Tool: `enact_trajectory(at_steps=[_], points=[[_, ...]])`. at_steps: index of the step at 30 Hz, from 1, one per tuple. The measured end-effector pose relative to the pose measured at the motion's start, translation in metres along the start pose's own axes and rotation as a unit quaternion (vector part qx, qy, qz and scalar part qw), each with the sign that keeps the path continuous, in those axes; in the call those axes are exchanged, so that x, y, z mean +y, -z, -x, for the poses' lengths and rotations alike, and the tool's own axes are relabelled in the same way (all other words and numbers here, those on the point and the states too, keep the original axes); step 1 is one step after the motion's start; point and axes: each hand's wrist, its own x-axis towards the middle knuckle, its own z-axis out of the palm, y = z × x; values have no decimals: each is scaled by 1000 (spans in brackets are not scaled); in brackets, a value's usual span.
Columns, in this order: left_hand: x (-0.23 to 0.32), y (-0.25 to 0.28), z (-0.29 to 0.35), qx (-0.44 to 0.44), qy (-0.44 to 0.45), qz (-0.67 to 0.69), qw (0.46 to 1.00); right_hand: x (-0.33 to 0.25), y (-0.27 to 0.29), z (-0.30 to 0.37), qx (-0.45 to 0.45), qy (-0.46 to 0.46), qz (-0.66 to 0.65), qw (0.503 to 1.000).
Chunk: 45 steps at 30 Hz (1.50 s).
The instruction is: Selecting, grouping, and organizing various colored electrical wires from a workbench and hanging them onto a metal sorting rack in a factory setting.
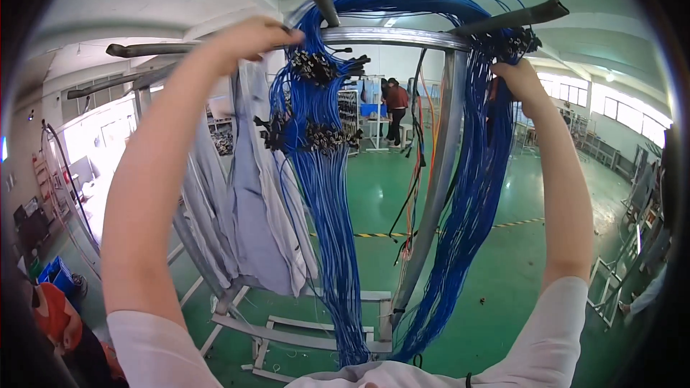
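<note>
A large bundle of blue cables [327, 201] hangs over a metal rack's top bar, with black connectors [327, 136] clustered along its left strand. More connectors gather at the top of the right strand [460, 223]. My left hand [255, 37] is raised beside the upper left strand, its fingertips at the cables; motion blurs them, and whether they grip is unclear. My right hand [523, 86] is closed round the upper right strand just below its connectors, the thumb showing and the other fingers partly hidden.
Padded dark arms [517, 18] stick out from the metal rack [395, 37]. Grey cloth [262, 230] hangs at the left, and orange and black wires [417, 172] hang behind the rack. People stand at the far back [395, 108] and lower left [57, 323]. A blue bin [57, 276] stands left.
</note>
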Motion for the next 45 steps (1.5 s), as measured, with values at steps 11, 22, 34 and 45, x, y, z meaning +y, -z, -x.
enact_trajectory(at_steps=[11, 22, 34, 45], points=[[-17, -29, -31, 112, 146, 191, 964, -66, -125, 88, 105, 303, 91, 943], [19, 57, -31, 34, -33, -34, 998, -140, -207, 41, -316, 177, -331, 871], [24, 19, 18, 56, -127, 138, 981, -160, -169, 95, -41, 298, 105, 948], [50, -16, 18, 104, -21, -27, 994, -16, -30, 64, 558, 302, 141, 760]])
